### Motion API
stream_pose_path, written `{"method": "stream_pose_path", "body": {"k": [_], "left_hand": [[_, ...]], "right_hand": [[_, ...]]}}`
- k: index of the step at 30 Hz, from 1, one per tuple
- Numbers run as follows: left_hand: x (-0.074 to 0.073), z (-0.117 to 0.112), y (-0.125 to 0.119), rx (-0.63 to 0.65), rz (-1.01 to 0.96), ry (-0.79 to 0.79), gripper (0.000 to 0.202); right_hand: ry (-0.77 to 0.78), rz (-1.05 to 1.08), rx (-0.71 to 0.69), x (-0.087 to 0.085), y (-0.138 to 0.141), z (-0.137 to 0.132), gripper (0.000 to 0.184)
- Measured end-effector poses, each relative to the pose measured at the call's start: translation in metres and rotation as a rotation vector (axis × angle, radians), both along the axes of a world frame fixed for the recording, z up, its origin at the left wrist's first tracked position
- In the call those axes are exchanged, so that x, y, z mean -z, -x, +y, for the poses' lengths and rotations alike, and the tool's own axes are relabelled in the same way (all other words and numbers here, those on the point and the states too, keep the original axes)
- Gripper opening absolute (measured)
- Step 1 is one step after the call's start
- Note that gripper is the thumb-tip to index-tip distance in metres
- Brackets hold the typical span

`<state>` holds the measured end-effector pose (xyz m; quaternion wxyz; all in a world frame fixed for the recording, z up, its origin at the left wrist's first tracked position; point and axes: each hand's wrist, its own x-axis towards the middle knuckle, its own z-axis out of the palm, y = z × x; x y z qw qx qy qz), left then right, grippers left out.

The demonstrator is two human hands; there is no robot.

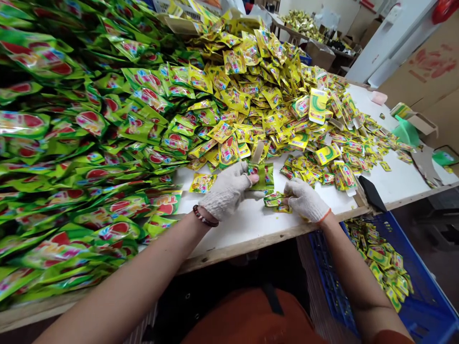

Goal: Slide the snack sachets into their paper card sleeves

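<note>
My left hand point(229, 190), in a white knit glove with the thumb tip bare, grips a green candy packet point(266, 177) by its left end. My right hand point(305, 199), gloved too, pinches a few small yellow-green packets point(274, 199) just above the white tabletop point(247, 223). The two hands are close together but apart. Beside my left wrist lies a yellow packet point(201, 183). Small yellow packets point(303, 168) are heaped just beyond my right hand. How many packets my right fingers hold is hidden.
A high pile of green watermelon-print packets point(89, 172) covers the left side. Yellow packets and small boxes point(251, 95) are heaped behind. A black phone-like slab point(372, 193) lies at the table edge, above a blue crate point(423, 296) with small packets. A green scoop point(407, 131) stands farther right.
</note>
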<state>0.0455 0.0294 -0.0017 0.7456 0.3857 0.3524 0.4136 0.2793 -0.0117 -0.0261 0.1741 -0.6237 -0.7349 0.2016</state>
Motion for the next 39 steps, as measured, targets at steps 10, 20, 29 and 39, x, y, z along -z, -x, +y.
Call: {"method": "stream_pose_path", "body": {"k": [10, 20, 29, 39], "left_hand": [[0.011, -0.003, -0.004, -0.022, 0.355, -0.283, 0.017], [0.007, -0.023, -0.021, -0.008, -0.097, 0.020, 0.042], [0.012, -0.017, -0.019, -0.090, -0.025, -0.072, 0.045], [0.024, -0.022, -0.014, -0.039, 0.368, -0.338, 0.042]], "right_hand": [[-0.289, 0.485, 0.309, -0.024, 0.006, -0.014, 0.021], [-0.628, 0.453, 0.413, -0.006, 0.070, -0.007, 0.012], [-0.536, 0.534, 0.368, -0.005, 0.076, -0.007, 0.024], [-0.198, 0.910, 0.512, -0.008, -0.003, 0.013, 0.026]]}}
